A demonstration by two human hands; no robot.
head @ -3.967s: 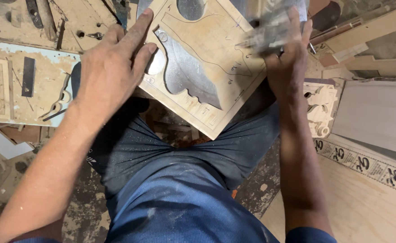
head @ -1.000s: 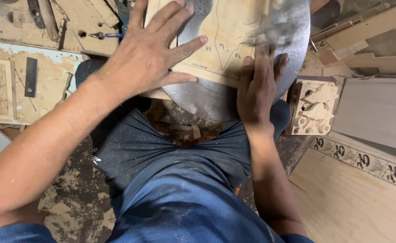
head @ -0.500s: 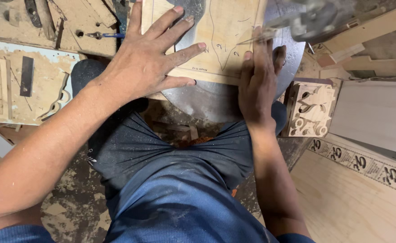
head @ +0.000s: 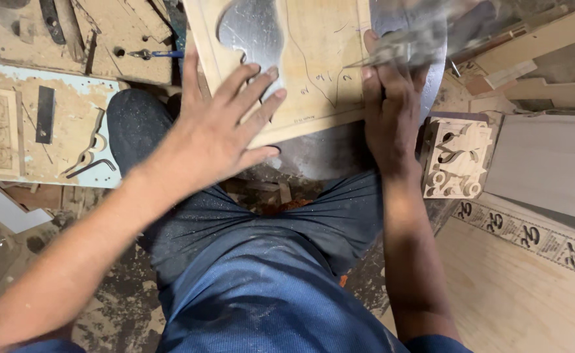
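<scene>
Seen from the head camera, looking down over blue dusty trousers, the left hand [head: 225,127] is lying flat with fingers spread apart, pressing on a pale flat plywood panel with pencilled curves and a cut-out opening [head: 313,59]. The panel is resting on a round grey metal saw plate [head: 326,153] just beyond the knees. The right hand [head: 392,111] is pressing its fingers, held together, against the panel's right edge; whether it is gripping anything is unclear, because a blurred grey shape [head: 418,39] is crossing above it. A small carved wooden scrollwork block [head: 457,157] is sitting just beside the right wrist. The panel looks stiff, light and thin, probably brittle near the cut-out; the solid edges seem safest to hold.
</scene>
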